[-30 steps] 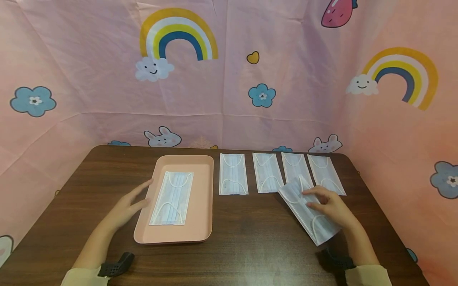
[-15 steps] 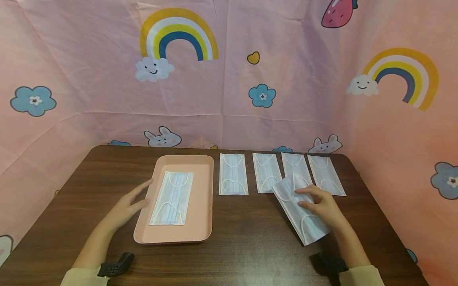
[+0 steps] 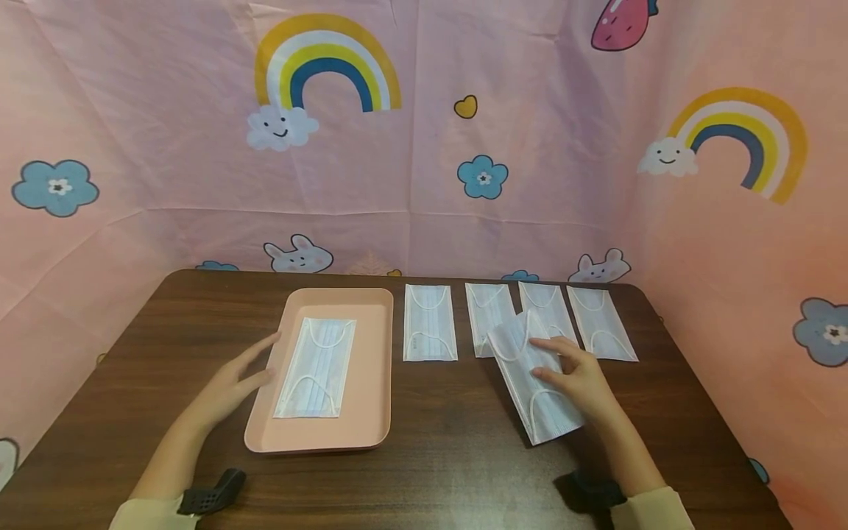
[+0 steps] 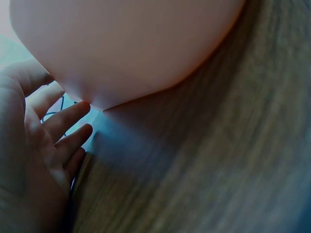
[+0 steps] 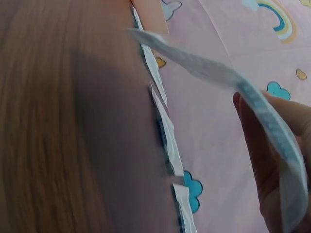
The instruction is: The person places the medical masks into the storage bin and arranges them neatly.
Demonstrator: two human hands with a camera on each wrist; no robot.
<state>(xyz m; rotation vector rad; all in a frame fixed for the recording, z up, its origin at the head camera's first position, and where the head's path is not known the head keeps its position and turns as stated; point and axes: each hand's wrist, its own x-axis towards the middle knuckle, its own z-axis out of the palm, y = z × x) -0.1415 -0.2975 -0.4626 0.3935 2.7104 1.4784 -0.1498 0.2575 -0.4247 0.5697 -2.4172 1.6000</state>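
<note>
At lower right of the head view, the right hand point(image 3: 576, 375) pinches a pale blue pleated face mask point(image 3: 533, 383) above the dark wooden table point(image 3: 450, 442). One mask point(image 3: 316, 368) already lies in the pink rectangular tray point(image 3: 371, 368), steadied by the flat, relaxed left hand point(image 3: 235, 379); four masks point(image 3: 429, 322) remain in a row.

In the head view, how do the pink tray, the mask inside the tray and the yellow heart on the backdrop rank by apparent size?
Largest to smallest:
1. pink tray
2. mask inside the tray
3. yellow heart
The heart is farther away, so its true size is unsure.
</note>
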